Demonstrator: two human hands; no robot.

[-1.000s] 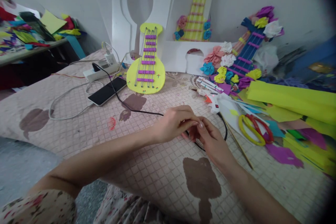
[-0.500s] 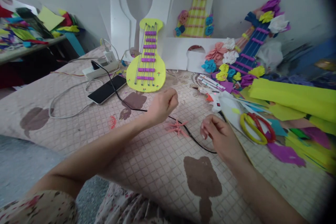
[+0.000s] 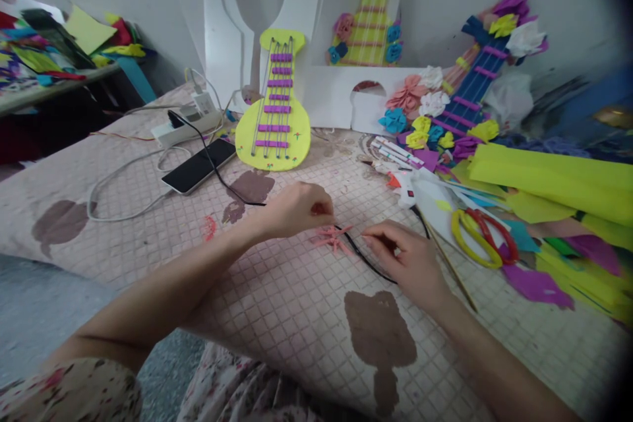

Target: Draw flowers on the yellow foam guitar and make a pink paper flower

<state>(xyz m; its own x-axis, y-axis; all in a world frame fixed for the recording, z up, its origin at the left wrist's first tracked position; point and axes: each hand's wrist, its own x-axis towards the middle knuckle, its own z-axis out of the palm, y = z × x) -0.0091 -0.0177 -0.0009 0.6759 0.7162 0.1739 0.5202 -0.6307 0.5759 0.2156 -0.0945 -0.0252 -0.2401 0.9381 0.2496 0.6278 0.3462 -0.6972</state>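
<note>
My left hand (image 3: pixel 301 210) is closed in a pinch, low over the black cable (image 3: pixel 368 260); what its fingertips hold, if anything, is too small to make out. Just right of it, a little pile of thin pink strips (image 3: pixel 332 239) lies on the patterned tablecloth (image 3: pixel 277 303). My right hand (image 3: pixel 403 257) is beside the pile, thumb and forefinger together, with nothing I can name between them. Small pink-red scraps (image 3: pixel 210 228) lie left of my left wrist. Behind my hands a yellow paper guitar (image 3: pixel 273 125) with purple bars leans upright against white board.
A phone (image 3: pixel 198 166) and a power strip (image 3: pixel 185 126) with cables are at the back left. To the right are a glue gun (image 3: pixel 406 186), scissors (image 3: pixel 475 237), a thin stick (image 3: pixel 455 270) and coloured paper (image 3: pixel 548 178). A flower-covered blue guitar (image 3: pixel 465 99) stands behind.
My left hand has come down and slightly left, nearer the tablecloth. My right hand has moved left, its fingertips closer to the pink strips. The view has shifted slightly.
</note>
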